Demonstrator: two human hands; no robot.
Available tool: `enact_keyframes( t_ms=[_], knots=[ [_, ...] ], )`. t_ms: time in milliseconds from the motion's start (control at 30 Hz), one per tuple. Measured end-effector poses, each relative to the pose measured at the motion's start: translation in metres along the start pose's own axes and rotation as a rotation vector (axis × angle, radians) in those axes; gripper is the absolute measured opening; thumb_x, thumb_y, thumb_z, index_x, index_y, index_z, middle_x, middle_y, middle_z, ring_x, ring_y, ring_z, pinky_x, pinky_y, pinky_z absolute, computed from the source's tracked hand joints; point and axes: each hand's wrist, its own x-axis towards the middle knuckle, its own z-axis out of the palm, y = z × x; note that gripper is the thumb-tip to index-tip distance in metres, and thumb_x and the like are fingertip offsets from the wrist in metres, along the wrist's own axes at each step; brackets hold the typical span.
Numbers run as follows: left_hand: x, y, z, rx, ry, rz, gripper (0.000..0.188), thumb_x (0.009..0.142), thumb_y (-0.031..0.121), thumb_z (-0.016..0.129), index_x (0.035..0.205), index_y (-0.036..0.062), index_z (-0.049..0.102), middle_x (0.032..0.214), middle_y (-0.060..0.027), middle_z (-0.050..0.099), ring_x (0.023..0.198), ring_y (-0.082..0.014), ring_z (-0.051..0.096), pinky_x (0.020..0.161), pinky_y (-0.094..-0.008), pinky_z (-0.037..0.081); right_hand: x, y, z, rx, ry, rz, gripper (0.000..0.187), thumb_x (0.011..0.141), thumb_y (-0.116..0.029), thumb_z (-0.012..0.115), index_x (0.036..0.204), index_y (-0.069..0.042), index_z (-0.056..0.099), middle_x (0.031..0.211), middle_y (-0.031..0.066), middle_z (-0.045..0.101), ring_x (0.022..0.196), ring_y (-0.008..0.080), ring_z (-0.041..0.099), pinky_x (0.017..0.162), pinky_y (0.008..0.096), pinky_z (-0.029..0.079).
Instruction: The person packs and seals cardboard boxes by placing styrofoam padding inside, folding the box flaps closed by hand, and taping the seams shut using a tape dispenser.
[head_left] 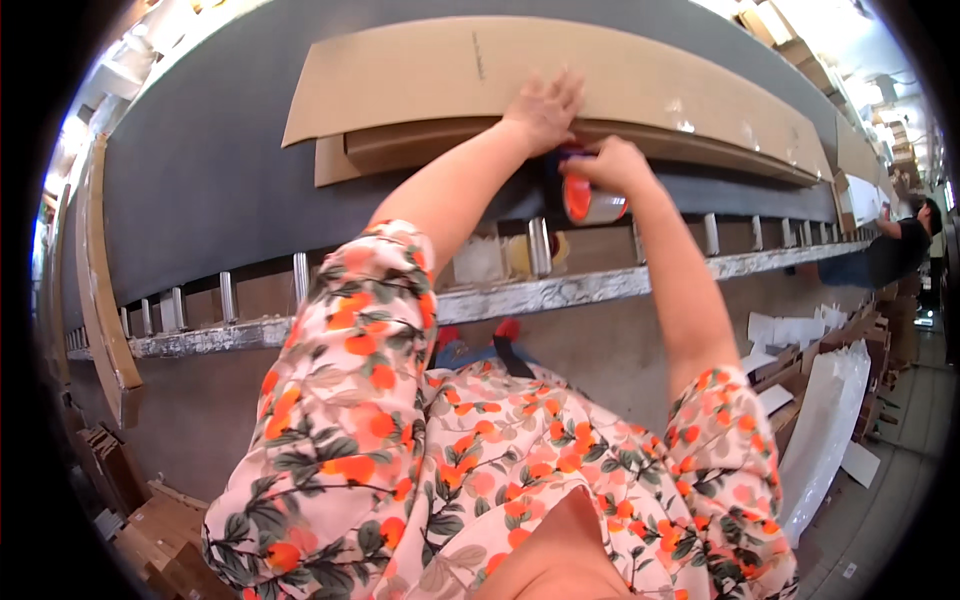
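Observation:
A long, narrow cardboard box (400, 90) lies across the dark conveyor belt (210, 170), its near side partly under a wide top flap. My left hand (545, 108) rests on that flap close to its near edge, fingers stretched out and slightly blurred. Just right of it, my right hand (615, 165) is closed around a tape dispenser (592, 203), which carries a clear roll with an orange core. The dispenser is at the box's near edge; its front end is dark and partly hidden by my fingers. Shiny patches show on the flap's right part.
A worn metal rail (560, 291) with short rollers (540, 247) runs along the belt's near side. Upright cardboard (100, 270) stands at the left. Scrap cardboard and white wrapping (825, 430) lie at the lower right. Another person (895, 245) is at the far right.

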Motion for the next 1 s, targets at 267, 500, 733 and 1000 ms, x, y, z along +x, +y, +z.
enact_keyframes(
  t_ms=[267,500,733,1000],
  knots=[
    [-0.03,-0.001,-0.015,0.1,-0.151,-0.273,0.092,0.068,0.039,0.08,0.137,-0.0049,0.037,0.145,-0.0224,0.037,0.138,-0.0326,0.033,0.116,-0.0439,0.022,-0.078,-0.01,0.029,0.626,0.001,-0.005,0.057,0.071,-0.042,0.075,0.112,-0.003,0.068,0.08,0.008,0.067,0.075,0.0118,0.061,0.073,0.0265,0.049],
    [-0.18,-0.109,-0.037,-0.054,0.188,-0.169,0.077,0.071,0.036,0.077,0.132,0.0023,0.045,0.135,-0.016,0.05,0.128,-0.0285,0.047,0.108,-0.0394,0.037,-0.105,-0.012,0.031,0.822,0.017,-0.001,0.059,0.074,-0.034,0.075,0.119,0.002,0.063,0.095,0.0066,0.066,0.085,0.0122,0.058,0.081,0.0243,0.045],
    [-0.232,-0.141,-0.032,0.093,0.308,-0.15,0.062,0.081,0.037,0.069,0.13,0.0039,0.049,0.132,-0.0134,0.052,0.124,-0.0303,0.049,0.105,-0.0416,0.039,-0.102,-0.091,0.041,0.767,0.037,-0.123,0.065,0.073,-0.04,0.077,0.12,0.003,0.062,0.095,0.0074,0.066,0.083,0.0115,0.059,0.078,0.0247,0.046],
    [-0.26,-0.162,-0.026,-0.031,0.448,-0.152,0.043,0.085,0.03,0.065,0.121,0.0078,0.056,0.128,-0.0095,0.056,0.119,-0.0266,0.053,0.103,-0.0388,0.041,-0.024,-0.348,-0.045,0.03,0.182,-0.273,0.048,0.082,-0.045,0.065,0.099,0.0,0.069,0.088,0.0184,0.068,0.088,0.0275,0.066,0.079,0.0356,0.05]
  ],
)
